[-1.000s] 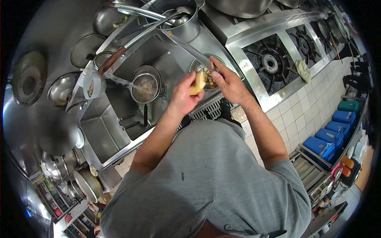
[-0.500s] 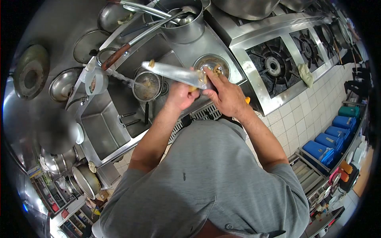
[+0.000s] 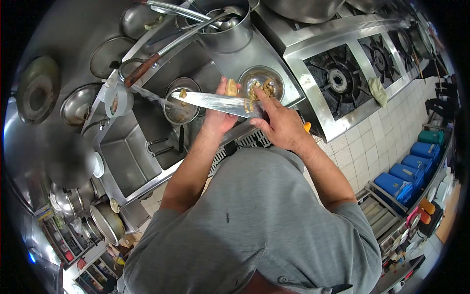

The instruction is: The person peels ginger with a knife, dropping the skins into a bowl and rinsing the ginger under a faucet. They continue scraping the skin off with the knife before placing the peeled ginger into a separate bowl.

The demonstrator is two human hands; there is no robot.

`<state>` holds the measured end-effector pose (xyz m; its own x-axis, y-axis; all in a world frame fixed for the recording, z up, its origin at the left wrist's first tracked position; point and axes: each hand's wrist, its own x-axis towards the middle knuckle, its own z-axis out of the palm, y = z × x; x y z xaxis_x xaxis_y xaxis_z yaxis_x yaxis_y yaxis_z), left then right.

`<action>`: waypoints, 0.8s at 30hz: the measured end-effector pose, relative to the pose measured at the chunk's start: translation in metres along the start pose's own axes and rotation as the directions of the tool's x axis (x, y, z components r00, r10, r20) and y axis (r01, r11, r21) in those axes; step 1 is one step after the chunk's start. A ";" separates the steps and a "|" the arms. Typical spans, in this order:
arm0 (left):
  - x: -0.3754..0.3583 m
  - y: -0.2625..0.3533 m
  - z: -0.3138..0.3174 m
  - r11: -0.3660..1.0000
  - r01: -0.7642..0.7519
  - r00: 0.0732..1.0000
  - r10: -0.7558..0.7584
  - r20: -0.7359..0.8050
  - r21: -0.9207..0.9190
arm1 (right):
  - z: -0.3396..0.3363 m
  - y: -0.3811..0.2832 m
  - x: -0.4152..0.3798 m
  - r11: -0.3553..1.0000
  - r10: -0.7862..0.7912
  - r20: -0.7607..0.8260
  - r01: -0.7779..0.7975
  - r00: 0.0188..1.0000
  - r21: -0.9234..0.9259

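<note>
**Steel cleaver and pale root piece held over the sink edge**

Steel dominates the scene: a long counter with a sink basin (image 3: pixel 132 161) at its left part and 2 visible gas burners (image 3: pixel 338 78) toward its right end. The right hand (image 3: pixel 279 125) is closed around the handle end of a broad cleaver (image 3: pixel 210 101), index finger laid along the top near the blade's heel; the blade lies nearly flat and points left, over the sink. A small scrap (image 3: pixel 183 93) sits on the blade near its tip. The left hand (image 3: pixel 218 117) is under the blade, fingers curled shut around a pale yellow peeled piece (image 3: pixel 231 88), whose top shows just above the blade's back edge. Just beyond both hands, a small steel bowl (image 3: pixel 262 81) stands on the counter between sink and burners, holding cut brownish pieces. A small saucepan (image 3: pixel 180 105) stands in the sink below the blade tip, and a stream of water (image 3: pixel 149 96) runs toward it from the left. A large pot (image 3: pixel 223 27) holding ladles stands at the counter's far edge. A crumpled cloth (image 3: pixel 376 89) lies on the counter's near edge beside the burners. Blue crates (image 3: pixel 406 174) are stacked on the floor at the right. No legible writing or brand marks can be made out.
</note>
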<state>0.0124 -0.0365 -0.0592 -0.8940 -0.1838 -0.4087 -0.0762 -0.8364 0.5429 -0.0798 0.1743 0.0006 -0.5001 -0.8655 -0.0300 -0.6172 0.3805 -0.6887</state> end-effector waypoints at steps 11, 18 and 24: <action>-0.003 -0.017 0.025 1.000 0.009 0.989 -0.011 -0.149 -0.015 | 0.006 0.013 0.013 0.999 -0.029 -0.105 0.033 0.994 0.035; -0.002 -0.030 0.019 0.994 0.079 0.992 -0.086 -0.094 -0.078 | -0.005 0.019 0.018 0.994 -0.005 -0.141 0.020 0.990 0.104; 0.000 -0.015 0.037 0.989 -0.019 0.974 -0.016 -0.227 -0.149 | -0.008 0.000 0.000 0.996 0.040 0.020 -0.042 0.999 0.084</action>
<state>-0.0025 -0.0048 -0.0399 -0.7692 -0.2830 -0.5729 0.0074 -0.9004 0.4349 -0.0849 0.1772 0.0062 -0.5122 -0.8558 -0.0720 -0.5426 0.3874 -0.7453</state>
